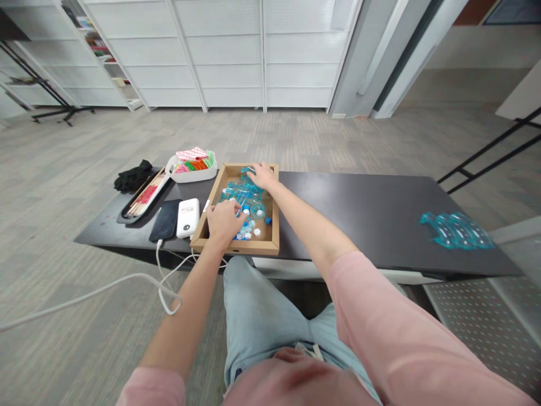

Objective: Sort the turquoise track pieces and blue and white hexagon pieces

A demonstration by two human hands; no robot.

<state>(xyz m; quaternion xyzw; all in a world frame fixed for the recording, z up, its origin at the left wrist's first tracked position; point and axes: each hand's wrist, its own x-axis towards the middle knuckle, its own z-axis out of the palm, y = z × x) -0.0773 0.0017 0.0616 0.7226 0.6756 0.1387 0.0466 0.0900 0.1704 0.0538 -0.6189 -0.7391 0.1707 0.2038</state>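
A shallow cardboard box (274,245) stands in front of me on the dark table, holding several clear blue plastic pieces (247,194) with bottle-like shapes and small white and blue caps (257,232). My left hand (225,221) reaches over the box's left side, its thumb and fingers closed near a thin blue piece; what they hold is partly hidden. At the far right corner of the box, my right hand (262,176) has its fingers curled down at a clear blue plastic piece (246,171). Its fingertips are hard to make out.
Several clear blue plastic pieces (456,230) lie in a row at the table's right end. Left of the box are a white power bank (187,217), a black phone (165,220) with cables, a dark tray (146,197) of sticks, a white basket (194,176) and black cloth (133,176).
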